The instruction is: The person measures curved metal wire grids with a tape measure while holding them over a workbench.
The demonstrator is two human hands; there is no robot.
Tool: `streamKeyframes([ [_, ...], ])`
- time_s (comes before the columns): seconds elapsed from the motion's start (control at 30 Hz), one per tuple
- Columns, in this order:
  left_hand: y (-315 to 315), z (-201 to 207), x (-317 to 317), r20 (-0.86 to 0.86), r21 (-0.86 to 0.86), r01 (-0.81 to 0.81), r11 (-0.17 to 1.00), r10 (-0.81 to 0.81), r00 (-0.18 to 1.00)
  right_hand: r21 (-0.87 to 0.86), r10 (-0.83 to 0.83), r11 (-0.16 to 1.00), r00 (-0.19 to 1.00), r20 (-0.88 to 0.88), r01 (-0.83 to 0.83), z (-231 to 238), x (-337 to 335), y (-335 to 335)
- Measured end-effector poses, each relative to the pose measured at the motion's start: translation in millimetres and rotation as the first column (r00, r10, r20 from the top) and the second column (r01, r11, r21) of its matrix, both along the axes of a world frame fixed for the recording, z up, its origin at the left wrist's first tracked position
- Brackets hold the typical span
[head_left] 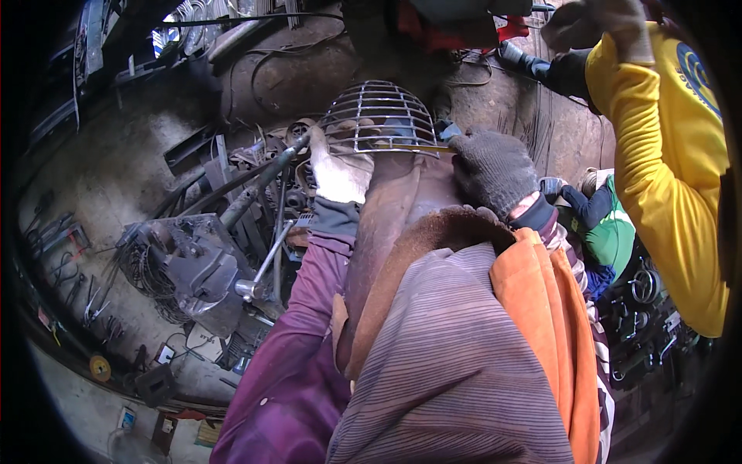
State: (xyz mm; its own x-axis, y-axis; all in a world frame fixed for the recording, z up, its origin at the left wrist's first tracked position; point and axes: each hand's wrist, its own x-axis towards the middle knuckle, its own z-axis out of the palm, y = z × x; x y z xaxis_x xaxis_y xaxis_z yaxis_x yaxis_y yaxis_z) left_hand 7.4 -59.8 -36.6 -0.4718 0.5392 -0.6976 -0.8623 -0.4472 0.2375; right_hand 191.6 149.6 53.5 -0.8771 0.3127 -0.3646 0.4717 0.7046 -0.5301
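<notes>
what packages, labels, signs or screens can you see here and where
Round emblem: on the back of a co-worker's yellow shirt, upper right; dark blue circle with yellow marks.
Small box: on the floor, lower left; pale with a blue panel.
Flat card: on the floor beside the dark machine; white, squarish.
No screens visible.

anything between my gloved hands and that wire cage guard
Nothing visible does. The left hand in its white glove is already on the near left rim of the wire cage, and the right hand in its grey glove sits at the cage's right edge. A second person's yellow sleeve stays off to the right, clear of both.
</notes>
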Motion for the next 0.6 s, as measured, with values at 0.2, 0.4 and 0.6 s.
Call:
streamKeyframes([
  [0.2,4,2,5,-0.065,-0.043,0.038,0.998,-0.041,0.997,-0.087,-0.053,0.995,0.998,-0.015,0.051,-7,-2,-5],
  [0.4,8,10,5,-0.036,-0.014,0.074,0.997,-0.075,0.997,-0.111,-0.071,0.991,0.997,0.035,0.074,-1,-6,-2],
  [0.6,1,-3,0,0.015,-0.018,0.099,0.995,-0.099,0.995,-0.097,-0.037,0.994,0.999,0.028,0.04,-6,-6,0],
])
